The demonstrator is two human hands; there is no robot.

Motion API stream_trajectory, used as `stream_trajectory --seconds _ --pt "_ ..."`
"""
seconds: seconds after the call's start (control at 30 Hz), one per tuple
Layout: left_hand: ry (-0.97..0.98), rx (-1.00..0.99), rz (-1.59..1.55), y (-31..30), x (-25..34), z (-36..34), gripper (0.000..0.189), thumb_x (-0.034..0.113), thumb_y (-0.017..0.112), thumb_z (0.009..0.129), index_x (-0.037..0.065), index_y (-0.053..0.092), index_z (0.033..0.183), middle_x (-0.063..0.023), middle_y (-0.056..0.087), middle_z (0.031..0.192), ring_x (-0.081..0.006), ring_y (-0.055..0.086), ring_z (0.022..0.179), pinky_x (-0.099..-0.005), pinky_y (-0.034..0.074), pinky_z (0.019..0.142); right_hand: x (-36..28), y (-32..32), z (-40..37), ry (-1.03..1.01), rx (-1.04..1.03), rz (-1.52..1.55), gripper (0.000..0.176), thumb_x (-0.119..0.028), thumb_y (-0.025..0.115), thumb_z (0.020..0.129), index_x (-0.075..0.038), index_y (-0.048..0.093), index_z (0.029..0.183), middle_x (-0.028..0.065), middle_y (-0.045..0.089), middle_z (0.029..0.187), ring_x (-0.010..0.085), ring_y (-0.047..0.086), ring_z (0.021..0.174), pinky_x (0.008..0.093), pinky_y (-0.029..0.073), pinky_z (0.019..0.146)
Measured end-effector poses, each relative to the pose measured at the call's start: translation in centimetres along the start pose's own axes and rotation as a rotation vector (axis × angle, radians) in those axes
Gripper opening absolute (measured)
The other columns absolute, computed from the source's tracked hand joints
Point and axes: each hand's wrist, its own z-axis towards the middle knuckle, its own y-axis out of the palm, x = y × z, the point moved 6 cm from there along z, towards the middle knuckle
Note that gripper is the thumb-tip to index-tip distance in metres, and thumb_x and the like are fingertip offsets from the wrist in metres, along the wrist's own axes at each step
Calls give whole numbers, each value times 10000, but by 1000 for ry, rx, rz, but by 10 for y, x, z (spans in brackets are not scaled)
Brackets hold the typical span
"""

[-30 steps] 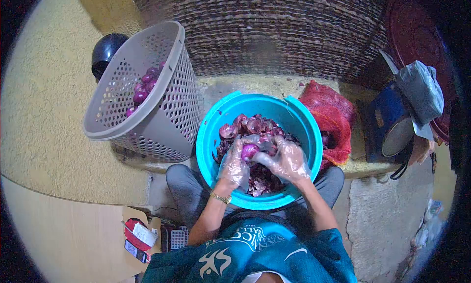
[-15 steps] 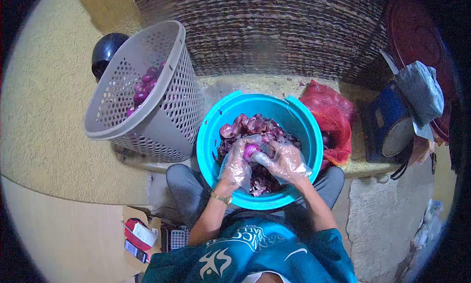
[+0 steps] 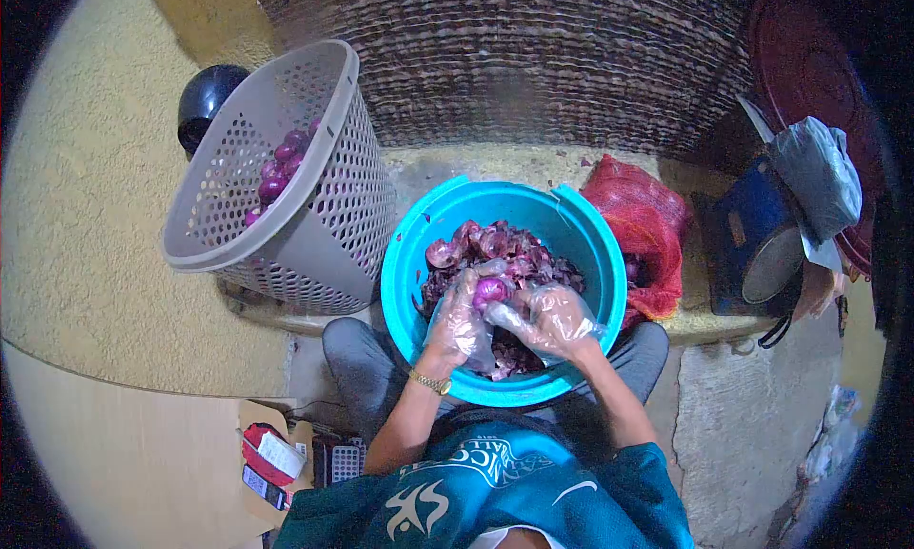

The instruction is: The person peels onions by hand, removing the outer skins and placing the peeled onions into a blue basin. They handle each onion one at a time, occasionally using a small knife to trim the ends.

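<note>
You've got one purple onion [image 3: 491, 293] up over the tub [image 3: 600, 227], left of the tub's middle, above a pile of dry onion skins [image 3: 500, 239]. Left hand [image 3: 459, 322] has it: fingers closed round its left side, grasping. Right hand [image 3: 555, 319] comes in from the right, fingers curled, thumb [image 3: 501, 316] at the onion's near right side. Can't tell if that thumb presses on the skin or just sits beside it, nor whether the right fingers pinch anything.

Key relation: onion sits between your two hands, closer to the left. From the right fingertips it lies to the left; from the left palm, far and slightly right. It reads as roughly round, so no clear long axis; root and stem ends too small to make out.

Clear plastic gloves [image 3: 568, 330] on both hands. Tub sits between your knees [image 3: 350, 351]. Left of it: tall grey basket [image 3: 338, 192] with purple onions [image 3: 274, 179] inside. Right, just beside the tub: red net bag [image 3: 636, 206], a few dark bulbs [image 3: 632, 268] showing at its mouth.
</note>
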Motion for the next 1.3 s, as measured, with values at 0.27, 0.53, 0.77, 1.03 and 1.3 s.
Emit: stream_trajectory --seconds 0.27,0.53,0.77,1.03,1.3 --pt "-18 -5 -54 4 4 0 554 492 421 1030 26 566 1291 -106 640 1221 -190 616 1113 -365 497 980 8 -9 -2 119 5 -63 538 -644 671 795 -134 754 946 161 704 751 338 696 694 452 555 656" --pt "-22 -38 71 17 10 -5 534 508 379 1037 88 564 1311 -66 587 1321 -204 570 1195 -387 479 998 12 -8 5 127 147 -62 648 -702 630 792 -108 718 1035 198 692 764 369 692 721 480 543 648" --pt "-45 -34 50 7 1 -1 524 500 391 1036 89 556 1317 -71 588 1321 -203 567 1200 -399 484 994 16 -4 5 138 104 -32 599 -637 598 858 -85 712 1061 226 671 741 389 675 698 491 523 641" --pt "21 -84 85 13 7 -2 597 565 414 1005 85 544 1336 -78 571 1335 -205 559 1206 -423 483 1001 25 5 6 142 74 93 495 -538 634 871 -62 746 952 238 670 761 394 672 734 503 511 704" --pt "-21 -50 11 4 2 0 580 524 456 1002 56 553 1330 -91 610 1270 -201 596 1137 -387 489 992 19 5 5 45 -27 78 373 -437 608 897 -97 757 931 223 679 779 393 671 729 499 515 697"
